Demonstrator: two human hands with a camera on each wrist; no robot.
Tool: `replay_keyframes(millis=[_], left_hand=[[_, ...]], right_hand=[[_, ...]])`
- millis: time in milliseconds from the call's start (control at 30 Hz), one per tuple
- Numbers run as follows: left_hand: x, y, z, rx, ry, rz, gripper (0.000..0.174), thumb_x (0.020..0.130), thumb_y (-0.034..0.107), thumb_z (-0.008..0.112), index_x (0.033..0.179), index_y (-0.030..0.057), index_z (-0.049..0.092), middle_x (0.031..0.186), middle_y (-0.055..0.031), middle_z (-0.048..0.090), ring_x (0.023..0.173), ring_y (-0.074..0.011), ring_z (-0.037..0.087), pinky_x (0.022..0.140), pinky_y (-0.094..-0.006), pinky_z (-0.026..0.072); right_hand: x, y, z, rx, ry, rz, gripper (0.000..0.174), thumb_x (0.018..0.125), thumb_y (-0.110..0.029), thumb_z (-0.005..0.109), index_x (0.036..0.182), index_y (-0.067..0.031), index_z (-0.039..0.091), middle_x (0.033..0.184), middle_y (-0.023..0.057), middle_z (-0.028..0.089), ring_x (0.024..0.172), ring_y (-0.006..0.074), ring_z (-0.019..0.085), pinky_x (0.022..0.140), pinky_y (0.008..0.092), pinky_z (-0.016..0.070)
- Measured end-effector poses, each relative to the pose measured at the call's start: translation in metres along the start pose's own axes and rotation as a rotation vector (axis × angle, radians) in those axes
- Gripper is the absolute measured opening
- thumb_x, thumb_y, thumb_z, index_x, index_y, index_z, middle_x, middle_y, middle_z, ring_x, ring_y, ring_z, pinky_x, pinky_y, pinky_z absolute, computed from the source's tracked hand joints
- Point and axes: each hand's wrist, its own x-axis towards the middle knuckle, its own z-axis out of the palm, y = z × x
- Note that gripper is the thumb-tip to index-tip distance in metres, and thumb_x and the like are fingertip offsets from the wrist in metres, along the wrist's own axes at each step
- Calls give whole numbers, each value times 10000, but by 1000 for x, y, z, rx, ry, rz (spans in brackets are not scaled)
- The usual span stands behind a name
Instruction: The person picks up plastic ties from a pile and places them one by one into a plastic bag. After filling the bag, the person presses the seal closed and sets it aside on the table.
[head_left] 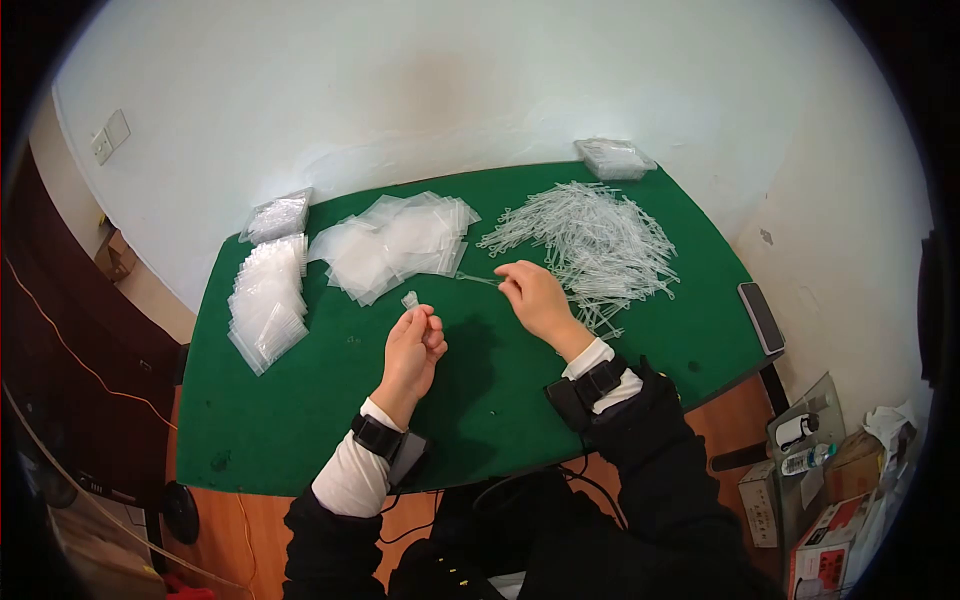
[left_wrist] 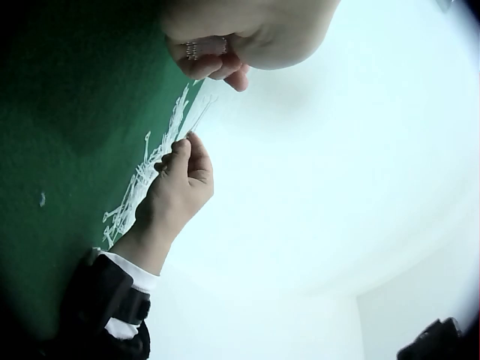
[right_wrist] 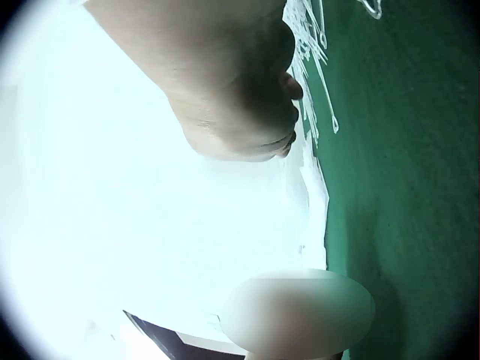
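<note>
Curled fingers of my left hand (head_left: 412, 352) grip a small bundle of clear thin pieces (head_left: 410, 299); its ends (left_wrist: 206, 49) show between the fingers in the left wrist view. To its right, my right hand (head_left: 542, 305) pinches one or more thin clear looped pieces (head_left: 474, 278) between thumb and fingertips, pointing left above the green table. The two hands are apart. Beside the right hand lies a large heap of similar clear pieces (head_left: 610, 245). In the right wrist view the right hand (right_wrist: 232, 90) hides what it pinches, and a blurred patch covers the lower part.
Clear flat bags (head_left: 395, 245) are spread at the back centre of the green table (head_left: 300, 420), with a fanned stack of bags (head_left: 265, 305) at left. Wrapped packs stand at the back left (head_left: 277, 216) and back right (head_left: 614, 158). A phone-like object (head_left: 761, 318) lies at the right edge.
</note>
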Motion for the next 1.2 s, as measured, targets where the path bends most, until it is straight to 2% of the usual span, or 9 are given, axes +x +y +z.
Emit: replay_keyframes(millis=[100, 200, 233, 333, 467, 600, 900, 1000, 1200], left_hand=[[0, 0, 0, 38, 13, 19, 148, 942, 194, 383, 932, 69, 460, 754, -11, 506, 618, -95, 434, 550, -223, 373], [2, -3, -1, 93, 38, 78, 169, 943, 204, 382, 935, 64, 475, 855, -36, 565, 741, -120, 523, 651, -247, 426], [3, -4, -1, 95, 41, 76, 169, 943, 204, 382, 935, 64, 475, 855, -36, 565, 741, -120, 523, 651, -247, 426], [3, -9, 0, 262, -46, 216, 195, 947, 207, 371, 933, 46, 481, 918, -70, 585, 822, -139, 548, 748, -282, 439], [1, -10, 8, 273, -171, 314, 199, 952, 188, 352, 944, 27, 470, 960, -92, 579, 882, -158, 552, 823, -309, 433], [-2, -7, 12, 281, -188, 368, 208, 956, 200, 334, 985, 34, 456, 974, -106, 577, 974, -198, 536, 873, -344, 404], [-9, -5, 20, 280, -223, 426, 211, 960, 197, 315, 1003, 36, 444, 991, -121, 572, 1052, -242, 512, 894, -361, 396], [-9, -6, 18, 340, -240, 465, 210, 960, 195, 315, 1009, 34, 441, 990, -122, 571, 1063, -262, 506, 898, -363, 394], [-7, -8, 15, 409, -267, 501, 206, 960, 191, 316, 1016, 34, 437, 1007, -134, 566, 1035, -246, 515, 860, -344, 418]], right_hand=[[-1, -11, 3, 175, 7, -90, 92, 755, -108, 604, 764, -19, 584, 724, 63, 599, 631, 189, 576, 527, 294, 427], [-4, -19, 6, 616, -221, 202, 100, 809, -116, 598, 779, -21, 611, 683, 15, 582, 559, 80, 508, 502, 215, 407], [-5, -23, 7, 619, -221, 204, 100, 809, -116, 598, 779, -21, 611, 683, 15, 582, 559, 80, 508, 502, 215, 407], [-9, -34, 10, 885, -365, 326, 145, 835, -143, 587, 778, -10, 599, 664, 11, 582, 537, 40, 485, 482, 183, 394], [-12, -45, 9, 992, -413, 374, 148, 826, -139, 594, 755, -10, 588, 654, 18, 587, 508, 53, 490, 455, 181, 383], [-14, -46, 11, 1039, -459, 404, 141, 835, -144, 582, 778, -16, 580, 651, 24, 584, 482, 61, 490, 443, 183, 375], [-18, -51, 15, 1044, -609, 414, 209, 882, -239, 509, 830, -43, 556, 633, 35, 579, 451, 83, 510, 420, 189, 371], [-19, -47, 19, 1033, -737, 437, 252, 898, -288, 472, 820, -58, 542, 617, 34, 573, 446, 88, 513, 406, 191, 370], [-18, -49, 17, 1034, -741, 448, 276, 899, -313, 469, 789, -69, 534, 592, 22, 551, 439, 86, 508, 393, 192, 367]])
